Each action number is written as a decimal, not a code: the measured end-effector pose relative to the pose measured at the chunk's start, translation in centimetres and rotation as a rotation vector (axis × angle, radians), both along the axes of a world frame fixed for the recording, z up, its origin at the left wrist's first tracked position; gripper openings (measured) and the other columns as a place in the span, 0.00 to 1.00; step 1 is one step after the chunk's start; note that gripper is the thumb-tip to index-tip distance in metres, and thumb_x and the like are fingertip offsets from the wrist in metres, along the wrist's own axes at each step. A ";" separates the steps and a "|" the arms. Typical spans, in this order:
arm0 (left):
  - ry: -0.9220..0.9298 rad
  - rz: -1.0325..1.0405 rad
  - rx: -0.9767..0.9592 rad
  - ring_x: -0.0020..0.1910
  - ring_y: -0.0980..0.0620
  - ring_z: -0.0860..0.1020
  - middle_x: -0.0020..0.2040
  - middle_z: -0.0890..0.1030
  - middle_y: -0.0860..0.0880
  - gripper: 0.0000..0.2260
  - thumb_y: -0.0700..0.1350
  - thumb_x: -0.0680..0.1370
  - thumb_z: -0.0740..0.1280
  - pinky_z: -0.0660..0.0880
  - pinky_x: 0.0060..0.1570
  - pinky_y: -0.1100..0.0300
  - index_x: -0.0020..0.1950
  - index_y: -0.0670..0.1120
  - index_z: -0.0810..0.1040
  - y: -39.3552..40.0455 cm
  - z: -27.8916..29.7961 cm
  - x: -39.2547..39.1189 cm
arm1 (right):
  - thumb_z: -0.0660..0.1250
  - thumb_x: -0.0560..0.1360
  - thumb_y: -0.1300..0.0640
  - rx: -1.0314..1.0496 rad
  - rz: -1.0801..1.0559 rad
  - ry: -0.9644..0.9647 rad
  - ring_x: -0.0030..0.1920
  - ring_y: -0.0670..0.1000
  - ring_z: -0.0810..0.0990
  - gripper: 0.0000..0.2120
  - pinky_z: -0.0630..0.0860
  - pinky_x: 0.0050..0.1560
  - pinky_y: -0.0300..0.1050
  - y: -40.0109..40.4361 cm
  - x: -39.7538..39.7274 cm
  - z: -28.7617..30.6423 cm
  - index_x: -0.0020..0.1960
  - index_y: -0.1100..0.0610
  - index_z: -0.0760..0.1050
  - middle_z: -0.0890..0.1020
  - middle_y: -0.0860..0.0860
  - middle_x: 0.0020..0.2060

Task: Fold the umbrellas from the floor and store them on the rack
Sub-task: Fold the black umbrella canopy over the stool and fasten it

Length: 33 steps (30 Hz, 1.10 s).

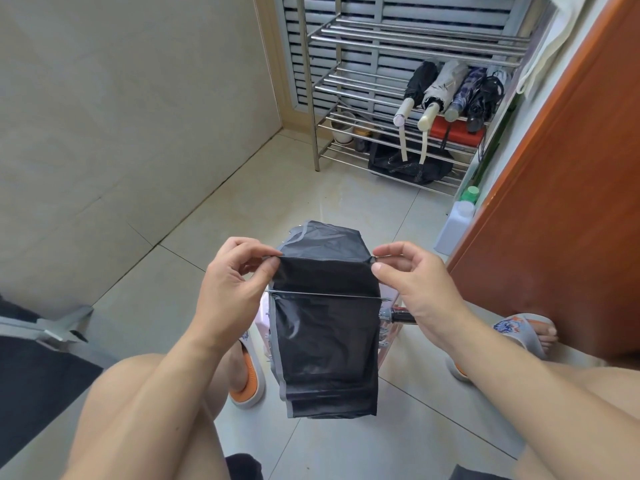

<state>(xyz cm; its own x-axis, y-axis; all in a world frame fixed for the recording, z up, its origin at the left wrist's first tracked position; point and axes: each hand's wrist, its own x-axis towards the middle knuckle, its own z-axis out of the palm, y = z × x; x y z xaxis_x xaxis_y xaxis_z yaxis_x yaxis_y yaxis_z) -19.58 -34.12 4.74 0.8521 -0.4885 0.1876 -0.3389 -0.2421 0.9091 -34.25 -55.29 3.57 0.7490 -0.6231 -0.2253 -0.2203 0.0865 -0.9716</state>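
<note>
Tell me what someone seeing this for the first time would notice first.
First, the dark umbrella held low in the centre, its canopy stretched between the left hand and the right hand, each pinching an upper corner. Next, the steel rack at the upper right, where four folded umbrellas already lie side by side on a shelf.

Bright, even daylight; soft shadows; sharp focus; wide-angle bowing at edges

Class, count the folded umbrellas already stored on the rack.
4, side by side on one shelf: black umbrella, white umbrella, plaid umbrella, dark umbrella. More may be hidden.
</note>
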 end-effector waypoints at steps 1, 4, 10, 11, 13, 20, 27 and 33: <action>0.005 0.006 -0.005 0.45 0.48 0.81 0.50 0.79 0.48 0.09 0.35 0.78 0.71 0.77 0.50 0.56 0.46 0.49 0.85 0.0 0.0 0.1 | 0.74 0.75 0.62 -0.014 -0.005 -0.008 0.50 0.53 0.86 0.07 0.80 0.56 0.44 0.1 0.0 0.0 0.51 0.53 0.82 0.87 0.53 0.45; 0.024 0.013 -0.011 0.42 0.49 0.80 0.49 0.79 0.48 0.10 0.34 0.79 0.71 0.77 0.48 0.57 0.46 0.49 0.84 -0.1 0.0 0.1 | 0.74 0.75 0.63 -0.051 -0.030 -0.007 0.43 0.50 0.84 0.05 0.78 0.40 0.34 0.4 0.1 0.0 0.48 0.55 0.82 0.87 0.56 0.44; 0.024 0.006 -0.004 0.43 0.51 0.80 0.49 0.79 0.48 0.10 0.34 0.78 0.71 0.78 0.49 0.58 0.45 0.49 0.84 -0.2 0.2 -0.1 | 0.74 0.75 0.65 -0.173 -0.023 -0.027 0.38 0.45 0.81 0.08 0.77 0.38 0.32 0.3 0.1 0.1 0.45 0.52 0.83 0.85 0.56 0.41; 0.021 0.008 -0.003 0.43 0.51 0.80 0.49 0.79 0.48 0.11 0.34 0.78 0.71 0.78 0.49 0.59 0.45 0.49 0.84 -0.1 0.3 -0.1 | 0.74 0.75 0.66 -0.173 -0.024 -0.036 0.38 0.46 0.81 0.10 0.79 0.41 0.35 0.3 0.1 0.0 0.43 0.51 0.84 0.86 0.56 0.40; 0.008 0.009 0.005 0.44 0.53 0.80 0.49 0.79 0.48 0.11 0.34 0.78 0.71 0.77 0.48 0.62 0.45 0.50 0.84 -0.1 0.4 -0.1 | 0.74 0.74 0.67 -0.132 -0.046 -0.065 0.41 0.49 0.83 0.12 0.81 0.49 0.43 0.1 0.3 -0.2 0.42 0.50 0.84 0.86 0.55 0.40; 0.023 0.010 -0.002 0.44 0.55 0.80 0.47 0.80 0.50 0.09 0.34 0.78 0.72 0.75 0.47 0.65 0.45 0.48 0.85 -0.1 0.5 -0.1 | 0.75 0.73 0.66 -0.184 -0.077 -0.082 0.42 0.45 0.85 0.13 0.81 0.50 0.37 -0.1 0.5 -0.7 0.43 0.48 0.84 0.87 0.45 0.38; 0.004 -0.043 -0.042 0.44 0.53 0.79 0.46 0.80 0.52 0.08 0.34 0.78 0.72 0.74 0.46 0.63 0.46 0.48 0.85 0.0 0.5 -0.5 | 0.74 0.75 0.64 -0.498 -0.103 -0.081 0.44 0.40 0.80 0.07 0.74 0.45 0.28 -0.1 0.3 -1.1 0.43 0.52 0.85 0.82 0.46 0.45; -0.112 -0.012 0.039 0.51 0.52 0.78 0.47 0.83 0.57 0.10 0.38 0.78 0.72 0.72 0.52 0.63 0.47 0.55 0.84 0.0 0.7 -0.6 | 0.71 0.78 0.61 -0.650 0.044 -0.073 0.48 0.43 0.80 0.04 0.78 0.51 0.41 -0.3 -0.2 -2.2 0.51 0.54 0.80 0.83 0.43 0.44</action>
<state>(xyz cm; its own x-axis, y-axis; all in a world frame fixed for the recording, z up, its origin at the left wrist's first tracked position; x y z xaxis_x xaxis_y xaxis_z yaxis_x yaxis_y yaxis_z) -20.22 -34.13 5.41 0.8208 -0.5076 0.2622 -0.4412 -0.2716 0.8553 -34.49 -55.58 1.39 0.7761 -0.5836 0.2389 -0.1421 -0.5309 -0.8354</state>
